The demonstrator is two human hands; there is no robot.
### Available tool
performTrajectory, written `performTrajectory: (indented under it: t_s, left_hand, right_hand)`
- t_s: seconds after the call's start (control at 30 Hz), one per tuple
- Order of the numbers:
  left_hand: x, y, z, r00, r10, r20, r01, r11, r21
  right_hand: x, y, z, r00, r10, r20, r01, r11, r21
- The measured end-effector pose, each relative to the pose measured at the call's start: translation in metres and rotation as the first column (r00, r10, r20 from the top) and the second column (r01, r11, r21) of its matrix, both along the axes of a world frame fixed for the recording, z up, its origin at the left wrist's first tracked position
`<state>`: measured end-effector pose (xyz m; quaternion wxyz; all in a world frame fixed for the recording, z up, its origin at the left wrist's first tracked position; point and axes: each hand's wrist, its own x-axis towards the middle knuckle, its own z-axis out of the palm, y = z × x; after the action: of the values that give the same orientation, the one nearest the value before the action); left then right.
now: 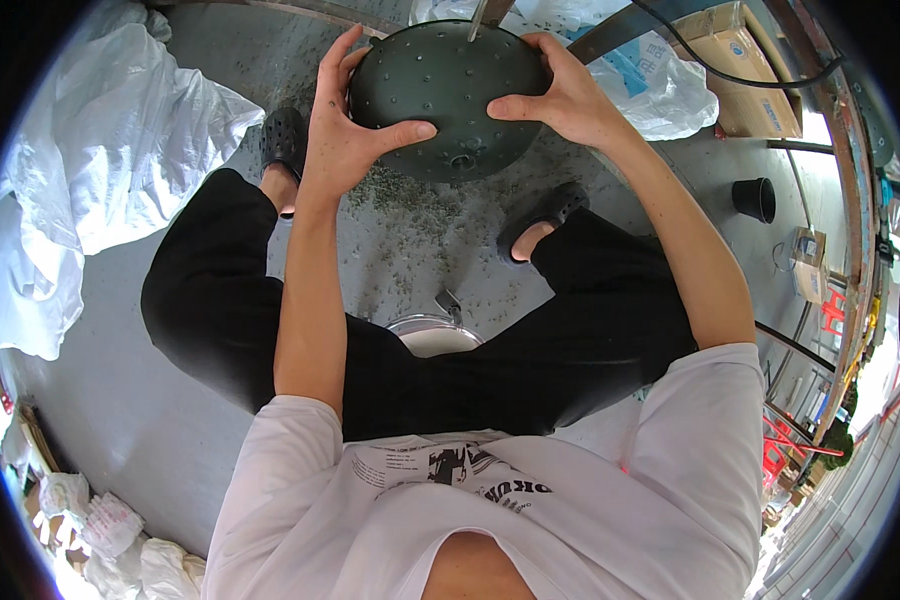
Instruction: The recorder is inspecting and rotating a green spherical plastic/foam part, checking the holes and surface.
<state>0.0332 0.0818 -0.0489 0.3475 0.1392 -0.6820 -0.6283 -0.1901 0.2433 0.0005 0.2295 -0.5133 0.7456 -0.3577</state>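
Observation:
A dark green round dome (440, 85) studded with small bumps is held out in front of me, above the floor. My left hand (345, 120) grips its left side, thumb lying across the lower face. My right hand (560, 95) grips its right side, thumb pointing inward. Below the dome, small greenish bits (410, 215) are scattered over the grey floor between my feet in black clogs (284, 140). I sit with my legs apart in black trousers.
A round metal container (432, 333) stands between my legs. Big white plastic sheets (100, 150) lie at the left. A cardboard box (745, 80) and clear bags (660, 90) sit at the upper right, a black cup (755, 198) beside them.

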Motion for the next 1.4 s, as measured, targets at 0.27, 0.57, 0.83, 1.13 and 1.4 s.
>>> performTrajectory:
  t_s: [0.27,0.57,0.83,1.13,1.4]
  left_hand:
    - [0.001,-0.002,-0.001,1.0,-0.006,-0.01,0.006,1.0,-0.006]
    - [0.001,0.0,0.005,1.0,-0.001,0.007,0.001,1.0,0.001]
    - [0.002,-0.002,0.005,1.0,0.015,0.018,-0.014,0.999,-0.044]
    - [0.004,0.001,0.013,0.999,-0.027,0.03,0.027,1.0,0.012]
    - [0.003,0.0,0.012,0.999,-0.019,0.038,0.02,1.0,-0.022]
  right_hand:
    - [-0.002,-0.001,-0.004,1.0,0.008,-0.018,-0.008,1.0,-0.004]
    - [0.001,0.0,0.002,1.0,-0.01,0.018,0.01,1.0,0.016]
    - [0.0,0.0,0.001,1.0,-0.023,0.007,0.022,0.999,0.04]
    - [0.0,-0.001,0.002,0.999,-0.04,0.007,0.039,0.998,0.043]
    - [-0.002,0.001,0.001,0.999,-0.037,-0.004,0.037,0.998,0.05]
